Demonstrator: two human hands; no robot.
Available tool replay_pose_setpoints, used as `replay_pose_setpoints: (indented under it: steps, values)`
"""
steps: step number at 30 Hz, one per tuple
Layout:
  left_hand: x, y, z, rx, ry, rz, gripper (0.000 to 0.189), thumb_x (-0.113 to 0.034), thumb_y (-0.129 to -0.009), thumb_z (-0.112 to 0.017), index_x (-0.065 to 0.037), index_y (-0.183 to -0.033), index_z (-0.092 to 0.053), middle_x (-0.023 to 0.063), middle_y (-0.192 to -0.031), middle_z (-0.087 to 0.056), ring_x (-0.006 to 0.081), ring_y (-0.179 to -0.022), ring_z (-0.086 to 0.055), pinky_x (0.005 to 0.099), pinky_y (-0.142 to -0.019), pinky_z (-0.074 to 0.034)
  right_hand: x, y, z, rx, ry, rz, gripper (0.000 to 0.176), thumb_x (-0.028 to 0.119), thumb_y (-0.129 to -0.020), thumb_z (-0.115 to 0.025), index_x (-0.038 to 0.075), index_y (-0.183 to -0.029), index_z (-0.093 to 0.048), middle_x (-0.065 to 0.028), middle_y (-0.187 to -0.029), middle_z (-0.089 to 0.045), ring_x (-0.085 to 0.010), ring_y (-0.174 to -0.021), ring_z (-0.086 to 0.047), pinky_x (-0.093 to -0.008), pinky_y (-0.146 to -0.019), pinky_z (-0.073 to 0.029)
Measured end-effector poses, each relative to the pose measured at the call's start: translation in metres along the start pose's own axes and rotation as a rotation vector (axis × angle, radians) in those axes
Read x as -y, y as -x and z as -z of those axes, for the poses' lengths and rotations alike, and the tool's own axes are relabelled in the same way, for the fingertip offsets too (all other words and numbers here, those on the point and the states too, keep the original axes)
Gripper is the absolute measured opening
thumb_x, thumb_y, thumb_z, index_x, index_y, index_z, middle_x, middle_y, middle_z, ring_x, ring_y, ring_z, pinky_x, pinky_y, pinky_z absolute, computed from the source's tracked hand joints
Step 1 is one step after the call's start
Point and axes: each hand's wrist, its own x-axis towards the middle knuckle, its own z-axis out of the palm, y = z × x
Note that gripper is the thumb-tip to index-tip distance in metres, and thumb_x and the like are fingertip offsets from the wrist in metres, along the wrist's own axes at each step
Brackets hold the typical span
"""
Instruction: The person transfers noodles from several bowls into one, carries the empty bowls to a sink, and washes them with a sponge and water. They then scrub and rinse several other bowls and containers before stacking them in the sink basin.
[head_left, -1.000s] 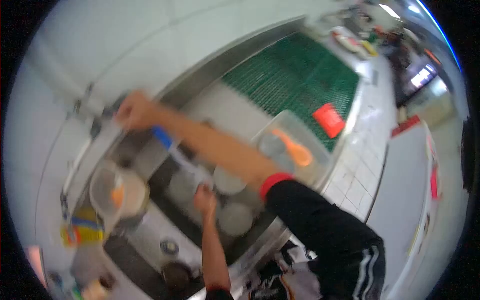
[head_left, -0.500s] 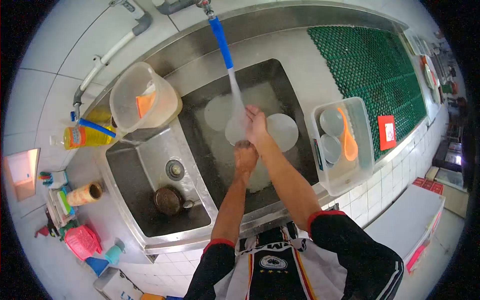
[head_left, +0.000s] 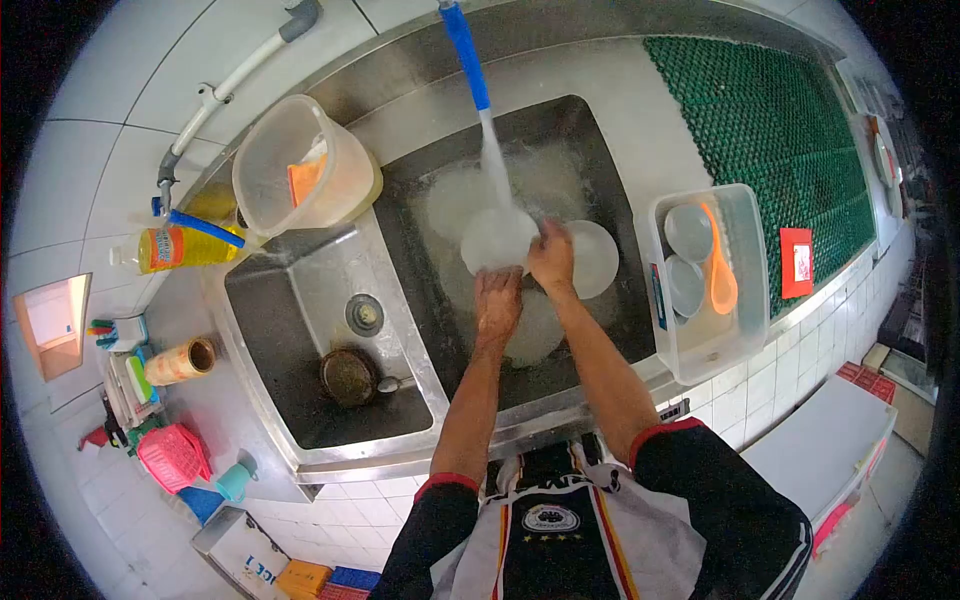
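Note:
A round white plate (head_left: 495,242) is under the stream from the blue hose (head_left: 466,55) in the large sink basin (head_left: 400,270). My left hand (head_left: 498,298) is closed on the plate's near edge. My right hand (head_left: 551,258) grips its right edge, the fingers partly hidden. Just right of that hand, another white plate (head_left: 596,262) shows in the basin. Further pale round dishes lie in the water, one of them a dish (head_left: 535,332) below my hands, blurred by the water.
Right of the basin stands a clear plastic tub (head_left: 715,345) with bowls and an orange ladle (head_left: 722,280), beside a green mat (head_left: 780,130). The smaller left basin (head_left: 290,330) holds a dark round pan (head_left: 349,377). A translucent bucket (head_left: 345,180) and a yellow liquid bottle (head_left: 180,248) stand behind.
My right hand has left the water stream and moved right and down to the plate's edge. The left hand now holds the near edge. The view has shifted slightly.

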Motion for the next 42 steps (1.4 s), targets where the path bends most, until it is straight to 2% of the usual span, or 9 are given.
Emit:
replay_pose_setpoints:
  steps: [6,9,12,18,28,33,37,39,42]
  values:
    - [-0.007,0.006,0.011,0.064,0.090,0.168,0.031,-0.015,-0.097,-0.056,0.000,-0.121,-0.067,0.0181,-0.107,-0.071,0.0346,-0.110,-0.065,0.0514,-0.108,-0.039,0.003,-0.002,-0.014,0.579,-0.050,-0.188,0.036,0.015,-0.093,-0.056,0.004,-0.126,-0.061,-0.0280,-0.112,-0.067,-0.0446,-0.109,-0.064,-0.0526,-0.095,-0.049]
    - [-0.007,0.004,0.030,0.189,0.567,0.530,0.032,-0.019,-0.096,-0.060,0.001,-0.121,-0.067,0.0228,-0.114,-0.068,0.0384,-0.114,-0.062,0.0513,-0.109,-0.038,-0.011,0.020,-0.043,0.472,-0.452,-0.355,0.037,0.019,-0.094,-0.058,0.003,-0.127,-0.062,-0.0262,-0.106,-0.070,-0.0413,-0.103,-0.068,-0.0484,-0.093,-0.051]
    - [0.023,0.001,0.024,-0.355,0.001,0.333,0.036,-0.020,-0.094,-0.064,0.000,-0.124,-0.065,0.0257,-0.126,-0.061,0.0426,-0.120,-0.058,0.0496,-0.107,-0.041,-0.030,0.037,-0.059,0.365,-0.396,-0.220,0.033,0.020,-0.092,-0.061,0.004,-0.121,-0.067,-0.0221,-0.099,-0.073,-0.0378,-0.095,-0.071,-0.0457,-0.088,-0.053]
    - [0.071,-0.040,0.040,0.038,0.124,0.596,0.039,-0.011,-0.090,-0.066,-0.002,-0.128,-0.061,0.0266,-0.130,-0.059,0.0438,-0.122,-0.057,0.0489,-0.099,-0.049,-0.014,0.041,-0.045,0.433,-0.260,-0.171,0.022,0.013,-0.094,-0.062,0.005,-0.110,-0.075,-0.0146,-0.107,-0.075,-0.0259,-0.095,-0.070,-0.0380,-0.088,-0.053]
    - [0.058,-0.032,0.029,-0.153,0.111,0.566,0.024,-0.004,-0.091,-0.057,-0.001,-0.113,-0.065,0.0241,-0.110,-0.068,0.0432,-0.098,-0.066,0.0485,-0.088,-0.054,-0.041,0.074,-0.089,0.103,-0.449,-0.428,0.023,0.008,-0.091,-0.064,-0.002,-0.109,-0.074,-0.0110,-0.100,-0.074,-0.0226,-0.092,-0.067,-0.0376,-0.082,-0.052]
    - [0.012,-0.042,0.205,-0.766,0.516,0.220,0.015,-0.001,-0.088,-0.061,0.000,-0.103,-0.067,0.0139,-0.098,-0.072,0.0282,-0.091,-0.069,0.0405,-0.089,-0.052,-0.040,0.061,-0.097,0.440,-0.680,-0.662,0.045,0.014,-0.094,-0.057,0.001,-0.137,-0.058,-0.0120,-0.131,-0.061,-0.0267,-0.119,-0.056,-0.0399,-0.103,-0.041]
    - [0.094,-0.101,0.369,-1.404,-0.074,0.274,0.036,-0.023,-0.095,-0.070,0.004,-0.117,-0.065,0.0172,-0.107,-0.068,0.0318,-0.099,-0.066,0.0429,-0.091,-0.051,-0.038,0.062,-0.070,0.455,-1.155,-0.942,0.051,0.028,-0.099,-0.048,0.004,-0.144,-0.050,-0.0126,-0.146,-0.051,-0.0293,-0.134,-0.047,-0.0421,-0.117,-0.030]
    - [0.150,-0.132,0.421,-1.329,-0.070,0.378,0.050,-0.038,-0.096,-0.068,0.004,-0.124,-0.066,0.0197,-0.111,-0.071,0.0299,-0.101,-0.068,0.0392,-0.090,-0.052,-0.103,0.063,-0.120,0.341,-1.250,-0.935,0.051,0.034,-0.100,-0.043,0.005,-0.142,-0.053,-0.0129,-0.146,-0.051,-0.0303,-0.133,-0.047,-0.0425,-0.116,-0.031]
    - [0.215,-0.143,0.457,-1.084,-0.017,0.465,0.048,-0.043,-0.097,-0.065,-0.004,-0.125,-0.070,0.0183,-0.117,-0.073,0.0262,-0.107,-0.070,0.0351,-0.093,-0.052,-0.003,0.064,-0.065,0.318,-0.838,-0.917,0.046,0.030,-0.098,-0.048,0.006,-0.136,-0.056,-0.0144,-0.137,-0.056,-0.0312,-0.126,-0.052,-0.0431,-0.111,-0.036]
